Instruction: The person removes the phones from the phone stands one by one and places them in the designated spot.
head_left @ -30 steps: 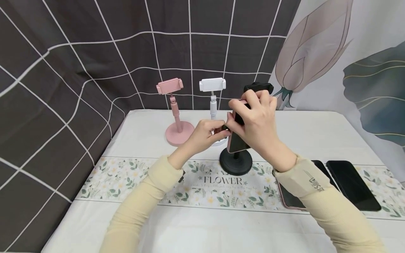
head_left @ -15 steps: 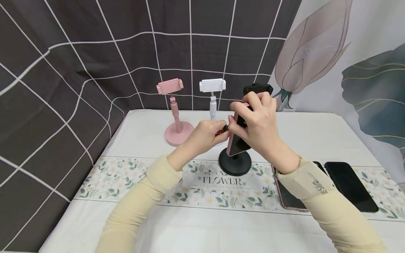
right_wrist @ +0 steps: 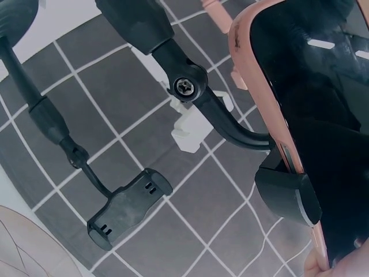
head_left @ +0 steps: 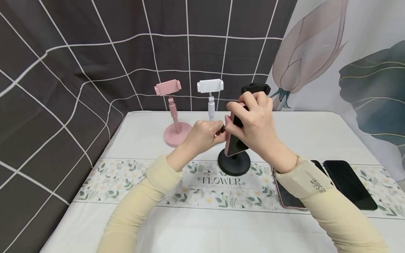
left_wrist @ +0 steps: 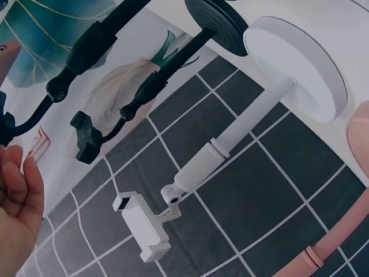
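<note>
My right hand [head_left: 254, 119] grips a pink-edged phone [head_left: 235, 144] above the round base [head_left: 234, 163] of a black phone stand. In the right wrist view, one jaw of this stand's black clamp [right_wrist: 288, 190] hooks over the phone's [right_wrist: 311, 86] long edge. My left hand [head_left: 204, 137] pinches the clamp's other end [head_left: 222, 130] at the phone's left side. In the left wrist view, the left hand's curled fingers [left_wrist: 17, 179] lie right below the black clamp [left_wrist: 6, 124]. Much of the clamp is hidden behind the hands in the head view.
Behind stand a pink phone stand [head_left: 177, 133], a white one [head_left: 210, 86] and a second black one [head_left: 256, 88], their clamps bare. Under the right forearm lies another pink-edged phone [head_left: 289, 196], beside a black phone [head_left: 349, 184]. A dark checked cloth [head_left: 126, 52] hangs behind.
The lower end of the held phone has dipped slightly. Both hands stay almost in place, and the whole head view has shifted a little.
</note>
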Tool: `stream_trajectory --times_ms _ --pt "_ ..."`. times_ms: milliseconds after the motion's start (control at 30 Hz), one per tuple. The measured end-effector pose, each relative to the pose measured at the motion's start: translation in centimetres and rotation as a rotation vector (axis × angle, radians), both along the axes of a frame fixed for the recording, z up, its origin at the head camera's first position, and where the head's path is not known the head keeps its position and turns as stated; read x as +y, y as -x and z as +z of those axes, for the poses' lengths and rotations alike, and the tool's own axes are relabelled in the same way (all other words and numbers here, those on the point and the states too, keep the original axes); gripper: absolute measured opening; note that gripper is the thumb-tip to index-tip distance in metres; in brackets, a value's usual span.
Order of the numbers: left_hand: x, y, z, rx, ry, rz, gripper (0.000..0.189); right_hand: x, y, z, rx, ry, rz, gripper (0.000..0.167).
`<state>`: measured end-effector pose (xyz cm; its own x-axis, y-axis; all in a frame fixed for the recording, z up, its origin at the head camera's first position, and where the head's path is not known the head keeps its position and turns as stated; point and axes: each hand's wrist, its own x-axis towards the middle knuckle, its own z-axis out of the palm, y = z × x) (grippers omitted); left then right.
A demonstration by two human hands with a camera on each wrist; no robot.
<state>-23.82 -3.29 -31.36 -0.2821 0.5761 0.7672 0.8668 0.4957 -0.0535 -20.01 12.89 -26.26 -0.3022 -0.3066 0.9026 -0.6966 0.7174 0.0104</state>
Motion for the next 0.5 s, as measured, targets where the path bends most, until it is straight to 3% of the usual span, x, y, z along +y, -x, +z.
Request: stream_trajectory --times_ms 267,500 --pt "0.00 0.10 -0.19 0.081 -0.033 0.054 0.027 -0.12 0.14 -0.13 0.006 0.012 0.020 0.012" --pt "0.31 0.01 0.04 0.041 -0.035 0.053 0.027 -0.02 0.08 -0.08 0.006 0.029 0.032 0.012"
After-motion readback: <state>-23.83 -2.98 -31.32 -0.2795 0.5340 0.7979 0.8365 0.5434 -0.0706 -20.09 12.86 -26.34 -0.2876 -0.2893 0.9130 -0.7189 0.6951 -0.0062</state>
